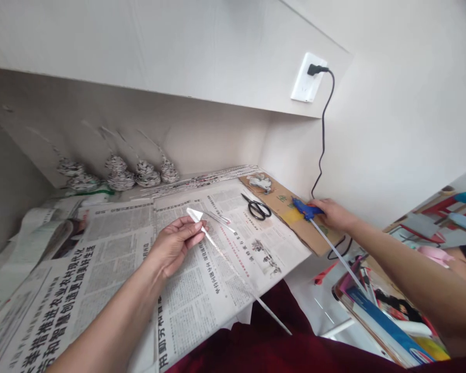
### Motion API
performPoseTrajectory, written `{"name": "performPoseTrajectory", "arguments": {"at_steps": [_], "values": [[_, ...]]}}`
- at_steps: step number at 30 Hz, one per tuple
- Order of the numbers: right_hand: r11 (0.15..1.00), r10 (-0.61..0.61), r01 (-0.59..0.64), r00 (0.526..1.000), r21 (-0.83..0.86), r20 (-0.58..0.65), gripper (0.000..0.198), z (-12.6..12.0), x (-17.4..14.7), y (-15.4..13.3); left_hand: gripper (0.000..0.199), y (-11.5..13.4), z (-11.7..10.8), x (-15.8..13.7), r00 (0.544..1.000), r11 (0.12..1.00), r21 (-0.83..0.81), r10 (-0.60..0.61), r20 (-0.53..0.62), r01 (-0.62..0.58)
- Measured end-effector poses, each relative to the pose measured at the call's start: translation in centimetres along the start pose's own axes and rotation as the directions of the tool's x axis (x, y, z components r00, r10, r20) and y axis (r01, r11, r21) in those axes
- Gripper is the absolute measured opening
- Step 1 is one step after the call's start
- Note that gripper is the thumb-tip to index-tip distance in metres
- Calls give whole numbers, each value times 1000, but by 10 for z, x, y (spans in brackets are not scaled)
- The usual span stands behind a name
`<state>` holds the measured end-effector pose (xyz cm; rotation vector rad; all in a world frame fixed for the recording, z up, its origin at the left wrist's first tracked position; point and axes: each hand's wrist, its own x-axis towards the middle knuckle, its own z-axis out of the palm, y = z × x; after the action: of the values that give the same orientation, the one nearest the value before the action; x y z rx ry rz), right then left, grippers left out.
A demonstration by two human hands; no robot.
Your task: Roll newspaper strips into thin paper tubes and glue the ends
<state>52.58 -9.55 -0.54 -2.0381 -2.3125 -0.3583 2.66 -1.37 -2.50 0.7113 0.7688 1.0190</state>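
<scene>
My left hand (178,242) pinches a thin rolled-paper stick (219,249) between thumb and fingers, over the newspaper (128,243). This stick is bent near the pinch into a small white pointed tip, and its long tail runs down toward my lap. At the right, my right hand (334,213) is closed on the handle of a blue hot glue gun (306,209), which is at the cardboard strip (314,239). A long clear glue stick (336,253) sticks out from the back of the gun. Black-handled scissors (258,209) lie between the hands.
Several coiled paper gourd shapes (147,174) stand along the back wall. Beside them lies a bundle of paper sticks (202,181). A black cord (323,129) hangs from the wall socket (309,77). A crumpled whitish wad (260,183) rests on the cardboard. Below right is a cluttered box (388,316).
</scene>
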Motion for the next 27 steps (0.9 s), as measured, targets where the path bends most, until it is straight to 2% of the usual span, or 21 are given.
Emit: {"name": "performPoseTrajectory", "arguments": {"at_steps": [9,13,16,19,21,23,25,26,27], "values": [[994,80,-81,997,73,10,68,6,-9,-8,15,3,4,-4,999,999,-7,-34,17,34],[988,123,-125,992,91,35,69,-1,-15,-20,16,2,5,-5,999,999,-7,-32,12,32],[981,193,-193,979,-9,68,65,-7,-18,-25,16,2,5,-4,999,999,-13,-29,18,29],[925,354,-328,928,-192,119,56,-19,-18,-34,15,2,4,-3,999,1000,-16,-22,22,23],[880,421,-386,903,-275,80,47,-31,-12,-53,14,2,5,-3,1000,1000,-14,-24,15,24],[903,361,-355,932,-241,-20,35,-44,-2,-89,14,1,5,-4,1000,999,-15,-30,8,31],[971,231,-235,969,-44,-84,28,-55,9,-140,14,1,5,-4,999,999,-18,-35,16,35],[982,166,-156,982,109,-93,25,-59,15,-170,14,1,5,-4,999,999,-21,-34,22,34],[957,100,-80,993,277,-59,24,-61,20,-200,14,2,4,-4,999,999,-23,-31,27,31]]}}
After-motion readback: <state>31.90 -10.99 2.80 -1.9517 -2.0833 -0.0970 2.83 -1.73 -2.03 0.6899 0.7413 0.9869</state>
